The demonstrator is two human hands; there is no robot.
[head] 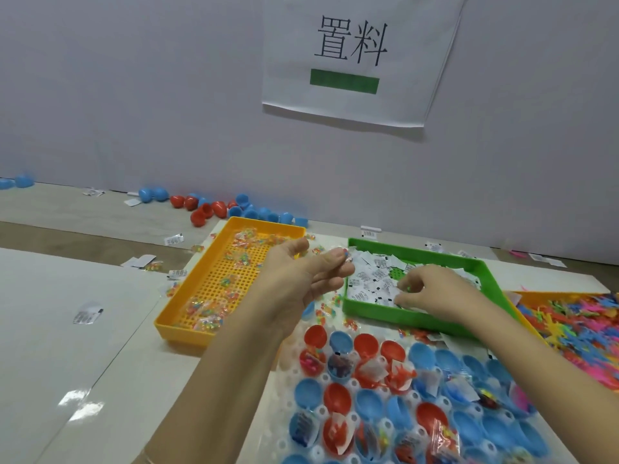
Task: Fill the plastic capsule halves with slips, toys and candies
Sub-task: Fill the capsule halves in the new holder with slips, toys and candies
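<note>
In the head view, the capsule halves (368,401), red and blue, stand mouth up in the hollows of a white moulded sheet (288,365) at the near side of the surface (67,346). I think the sheet is there so that no half rolls away and both hands are free. Several halves already contain something, and others look empty.

The three stocks lie just behind the sheet, within short reach. The yellow tray (181,304) has the candy packets (207,313), the green tray (402,318) has the slips (368,283), and a tray of toys (582,326) is at the right edge.

The left hand (301,279) is lifted between the yellow tray and the green tray. Its thumb and fingers seem to pinch one small clear candy packet, probably waiting to be dropped in a half.

The right hand (435,293) is down inside the green tray with curled fingers, and its fingertips close on the slips.

Probably each hand takes a different filling to save time. The filling step is in progress. More loose halves (217,209) lie beside the wall.
</note>
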